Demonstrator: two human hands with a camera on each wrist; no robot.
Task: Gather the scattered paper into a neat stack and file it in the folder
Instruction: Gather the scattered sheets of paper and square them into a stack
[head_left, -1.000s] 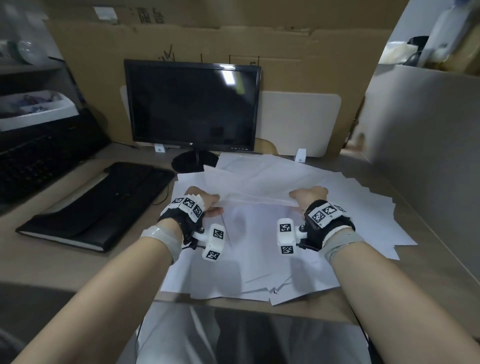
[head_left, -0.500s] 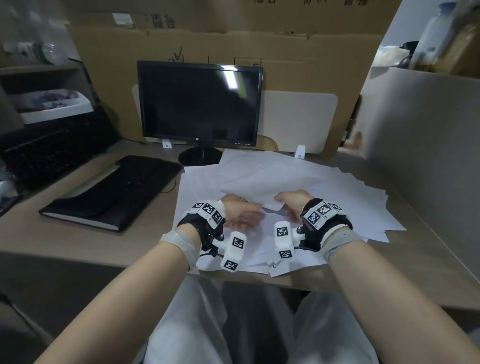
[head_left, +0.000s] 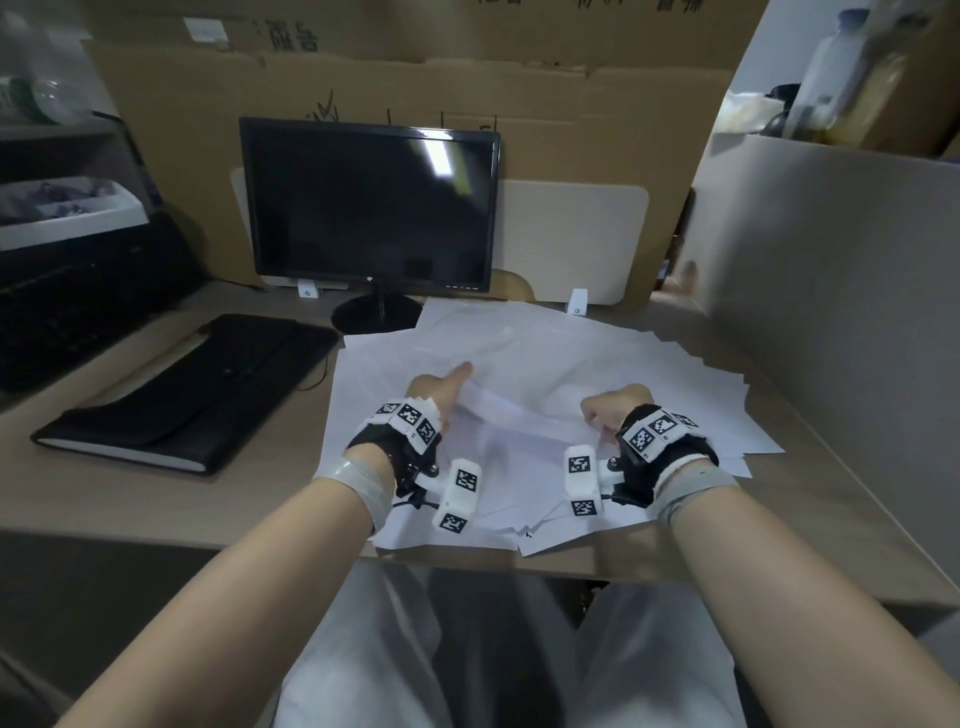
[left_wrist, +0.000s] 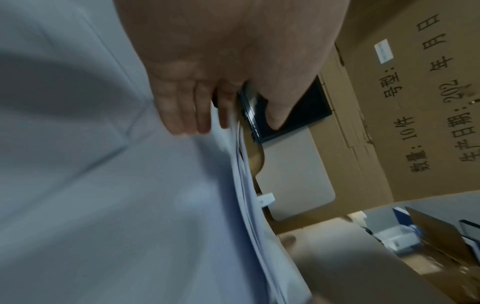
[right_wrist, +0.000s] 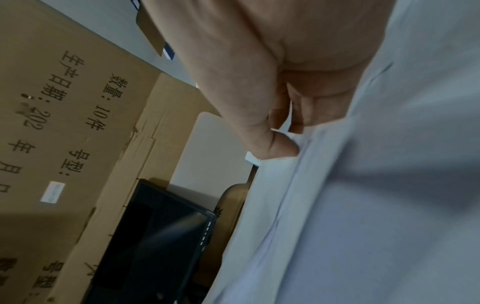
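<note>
Left hand (head_left: 439, 392) and right hand (head_left: 613, 410) each pinch the paper (head_left: 545, 364) sheets, lifted slightly; folder (head_left: 192, 395) lies left.

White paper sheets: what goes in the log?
left hand: grips white paper sheets | right hand: grips them | black folder: closed

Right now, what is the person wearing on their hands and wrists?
Both hands, left and right, wear black wrist straps carrying white blocks printed with black-and-white square markers. A white camera module with similar markers juts from each wrist. Grey bands wrap both bare forearms. A thin black cable shows at the left wrist.
</note>
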